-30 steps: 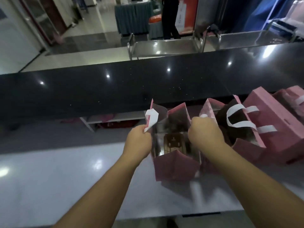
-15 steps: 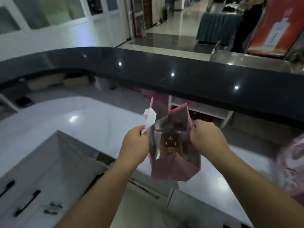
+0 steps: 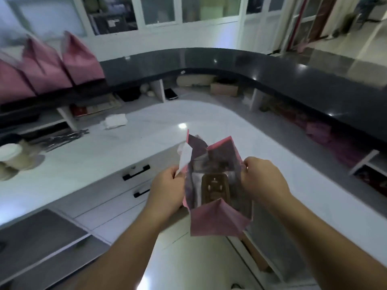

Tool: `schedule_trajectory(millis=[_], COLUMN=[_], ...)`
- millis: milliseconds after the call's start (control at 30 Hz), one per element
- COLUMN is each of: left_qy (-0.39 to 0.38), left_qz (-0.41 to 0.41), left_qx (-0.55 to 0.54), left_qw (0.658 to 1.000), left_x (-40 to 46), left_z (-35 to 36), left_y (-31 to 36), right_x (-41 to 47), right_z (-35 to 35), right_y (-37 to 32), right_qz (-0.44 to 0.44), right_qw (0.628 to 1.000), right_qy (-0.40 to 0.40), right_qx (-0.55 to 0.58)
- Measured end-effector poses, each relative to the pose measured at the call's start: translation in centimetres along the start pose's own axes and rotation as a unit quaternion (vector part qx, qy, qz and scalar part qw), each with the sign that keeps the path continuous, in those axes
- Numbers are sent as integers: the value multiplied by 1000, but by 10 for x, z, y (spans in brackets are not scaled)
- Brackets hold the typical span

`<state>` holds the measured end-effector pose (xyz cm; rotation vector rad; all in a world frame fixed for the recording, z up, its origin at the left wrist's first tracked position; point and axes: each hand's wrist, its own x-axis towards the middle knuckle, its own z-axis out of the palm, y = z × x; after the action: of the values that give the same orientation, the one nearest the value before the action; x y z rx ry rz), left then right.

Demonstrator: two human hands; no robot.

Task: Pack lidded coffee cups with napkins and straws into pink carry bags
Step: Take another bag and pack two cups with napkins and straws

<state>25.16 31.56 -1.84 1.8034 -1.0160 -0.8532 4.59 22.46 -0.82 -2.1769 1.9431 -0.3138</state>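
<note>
The pink bag (image 3: 217, 218) hangs upright in the air between both hands, above the front edge of the white bench (image 3: 117, 147), mouth open toward the camera. The left hand (image 3: 167, 191) pinches its left rim beside the white handle strip (image 3: 185, 156); the right hand (image 3: 263, 181) grips the right rim. The lidded cups (image 3: 12, 158) stand far left on the bench, nearer the left hand. The bag probably must travel left.

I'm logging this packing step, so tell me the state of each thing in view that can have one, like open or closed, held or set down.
Pink carry bag: open at the top, held in the air.
Left hand: grips the bag's left edge.
Right hand: grips the bag's right edge.
Pink bags on the dark counter: standing, tops pinched shut.
Lidded cup: lid on, set on the white worktop.
Drawers: closed.
</note>
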Motion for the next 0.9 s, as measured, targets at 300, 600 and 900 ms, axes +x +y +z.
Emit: schedule_trajectory(millis=[300,600,900], left_qy=[150,259,340], left_qz=[-92,-148,-177], left_qx=[17,30,57], left_qw=[984,954,922], left_x=[49,131,189], left_z=[-120,-226,-319], left_y=[-56,-63,-96], right_x=[60,155,197], right_z=[58,109,149], right_y=[-167,-321,-445], right_qz=[-155,-279,-360], right_qw=[985,952,915], right_qy=[-75,-113,-169], right_qx=[4,48,67])
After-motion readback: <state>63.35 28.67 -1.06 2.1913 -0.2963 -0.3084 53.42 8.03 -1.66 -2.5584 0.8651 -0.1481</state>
